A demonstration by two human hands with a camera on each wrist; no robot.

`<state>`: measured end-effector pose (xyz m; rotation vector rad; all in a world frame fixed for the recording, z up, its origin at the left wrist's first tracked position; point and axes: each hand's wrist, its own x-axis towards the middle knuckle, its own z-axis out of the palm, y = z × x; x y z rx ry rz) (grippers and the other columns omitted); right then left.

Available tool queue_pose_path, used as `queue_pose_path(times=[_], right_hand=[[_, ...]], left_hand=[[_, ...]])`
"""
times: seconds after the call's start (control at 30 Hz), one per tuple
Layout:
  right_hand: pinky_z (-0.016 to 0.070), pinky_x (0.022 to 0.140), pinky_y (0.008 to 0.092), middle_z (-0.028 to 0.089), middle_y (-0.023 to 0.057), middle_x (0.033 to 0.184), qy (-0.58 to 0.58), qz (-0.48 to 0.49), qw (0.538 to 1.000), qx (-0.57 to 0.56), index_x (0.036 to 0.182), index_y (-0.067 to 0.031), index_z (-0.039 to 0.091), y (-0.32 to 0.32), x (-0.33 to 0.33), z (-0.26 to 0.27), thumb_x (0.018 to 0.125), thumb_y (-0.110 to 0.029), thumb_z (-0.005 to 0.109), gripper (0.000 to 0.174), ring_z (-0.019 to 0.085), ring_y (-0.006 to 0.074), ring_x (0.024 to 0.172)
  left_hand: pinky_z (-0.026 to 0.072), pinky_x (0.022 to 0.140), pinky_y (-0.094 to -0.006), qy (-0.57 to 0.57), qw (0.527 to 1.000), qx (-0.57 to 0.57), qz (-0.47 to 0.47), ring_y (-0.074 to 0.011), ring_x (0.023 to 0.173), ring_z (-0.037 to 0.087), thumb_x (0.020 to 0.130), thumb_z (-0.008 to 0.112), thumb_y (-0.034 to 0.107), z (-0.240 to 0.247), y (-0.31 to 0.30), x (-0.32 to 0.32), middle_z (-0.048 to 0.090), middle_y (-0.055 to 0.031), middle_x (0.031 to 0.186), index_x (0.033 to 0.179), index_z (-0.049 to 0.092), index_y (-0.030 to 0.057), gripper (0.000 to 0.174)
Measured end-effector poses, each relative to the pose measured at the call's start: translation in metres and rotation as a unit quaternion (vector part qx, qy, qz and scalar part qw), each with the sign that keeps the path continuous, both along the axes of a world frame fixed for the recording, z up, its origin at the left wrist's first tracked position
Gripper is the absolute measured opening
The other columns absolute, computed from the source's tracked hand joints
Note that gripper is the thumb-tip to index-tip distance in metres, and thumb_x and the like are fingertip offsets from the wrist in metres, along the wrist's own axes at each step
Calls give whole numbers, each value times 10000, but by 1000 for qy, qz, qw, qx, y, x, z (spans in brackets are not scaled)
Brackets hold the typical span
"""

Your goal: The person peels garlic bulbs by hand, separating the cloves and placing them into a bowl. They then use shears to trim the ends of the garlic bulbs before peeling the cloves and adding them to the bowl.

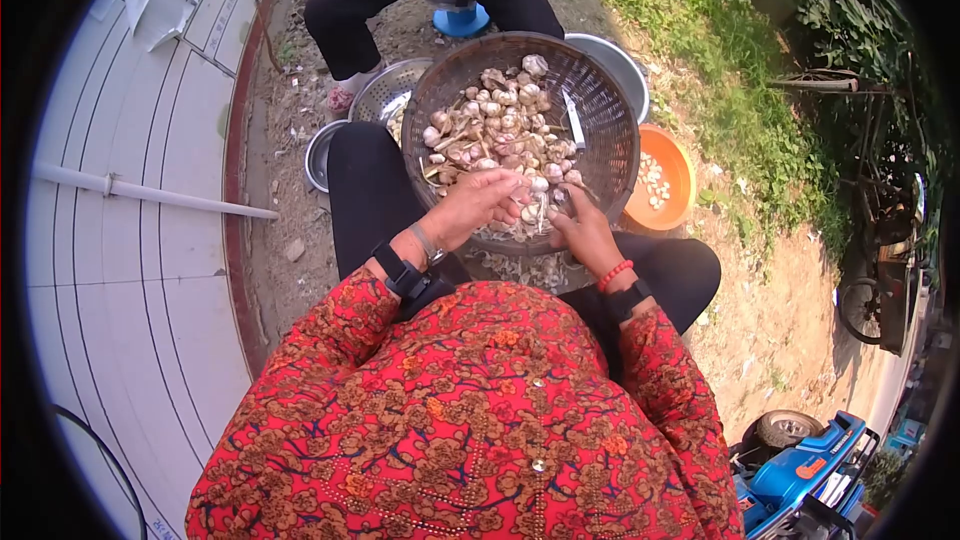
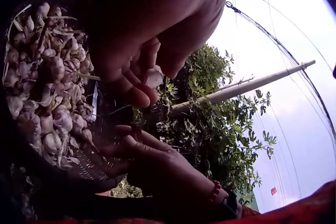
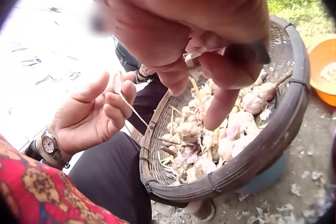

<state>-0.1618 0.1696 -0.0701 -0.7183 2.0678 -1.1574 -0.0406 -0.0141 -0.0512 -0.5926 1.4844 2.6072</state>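
A dark woven basket [image 1: 612,125], heaped with garlic bulbs [image 1: 505,125], sits between the wearer's knees. Over its near edge the left hand [image 1: 475,202] pinches a garlic clove [image 2: 154,77] between thumb and fingers; a thin strip of skin trails from the clove in the right wrist view. The right hand [image 1: 587,233] is a short way to the right, palm turned inward. Between its thumb and curled fingers it pinches a pale scrap of garlic skin [image 3: 195,54]. A knife [image 1: 573,120] with a white handle lies inside the basket, right of the bulbs.
An orange basin [image 1: 682,165] with loose cloves stands to the right of the basket. Behind are a metal basin [image 1: 628,75] and a colander [image 1: 375,90]; a small metal bowl [image 1: 318,158] is at left. Another person [image 1: 350,15] sits opposite. A tiled wall [image 1: 140,240] runs along the left.
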Motion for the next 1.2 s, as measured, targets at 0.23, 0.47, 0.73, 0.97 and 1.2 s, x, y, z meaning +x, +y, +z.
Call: queue_pose_path(times=[0.23,0.47,0.73,0.97,1.2], right_hand=[[484,594,257,596,85,839,-147,82,981,-96,1323,-23,425,22,19,65,953,-251,514,443,619,128,575],[475,608,224,617,44,812,-149,123,974,-121,1283,-7,483,40,27,76,956,-157,504,360,615,97,639],[470,581,221,622,29,798,-201,121,960,-151,1219,-20,547,51,34,81,956,-152,512,297,619,87,667],[454,556,203,625,18,831,-211,120,960,-139,1242,-35,544,58,33,75,958,-174,510,319,622,79,691],[443,546,189,629,11,803,-251,132,950,-135,1237,-36,549,56,32,73,967,-173,493,308,621,77,655]], left_hand=[[503,808,-249,56,994,-89,-1,-91,878,600,902,612,145,20,12,3,626,-32,1003,1071,611,13,214],[492,877,-265,106,983,-150,-27,-117,984,602,861,627,7,39,26,15,628,-61,1073,1057,607,13,198],[497,775,-226,158,956,-243,-38,-73,875,596,850,645,39,51,42,21,629,-14,965,1028,636,17,180],[492,842,-264,154,930,-324,-80,-137,997,598,843,642,10,59,44,22,632,-82,1082,1045,631,14,203],[494,823,-261,175,912,-359,-94,-133,965,605,830,656,19,64,47,21,641,-79,1067,1048,640,28,219]])
